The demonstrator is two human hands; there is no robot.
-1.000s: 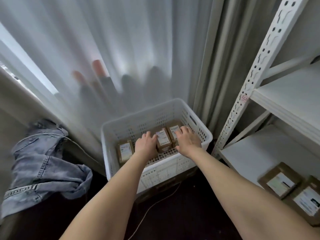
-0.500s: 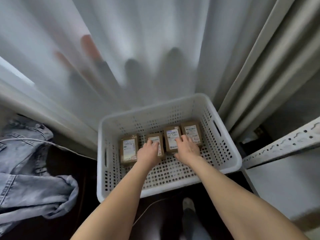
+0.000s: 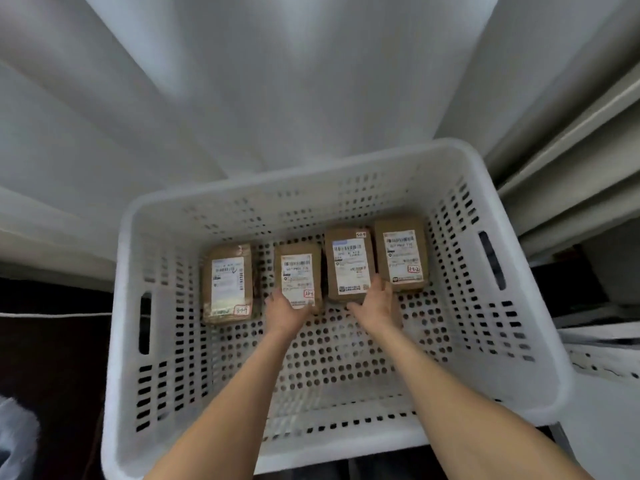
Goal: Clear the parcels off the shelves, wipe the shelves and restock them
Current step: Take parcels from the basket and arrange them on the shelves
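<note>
Four brown cardboard parcels with white labels lie flat in a row on the floor of a white perforated plastic basket (image 3: 311,174). My left hand (image 3: 287,311) rests its fingertips on the near end of the second parcel (image 3: 298,271). My right hand (image 3: 375,301) touches the near right corner of the third parcel (image 3: 349,261), next to the fourth parcel (image 3: 400,254). The first parcel (image 3: 228,284) lies apart at the left, untouched. Both hands look fairly flat.
A pale curtain (image 3: 277,81) hangs right behind the basket. The white shelf's perforated frame (image 3: 602,362) shows at the right edge. A scrap of pale cloth (image 3: 14,438) lies at the lower left on the dark floor.
The view has swung down and closer over the basket. Both hands have slid back from the parcels' tops to their near ends. The shelf and denim have mostly left the view.
</note>
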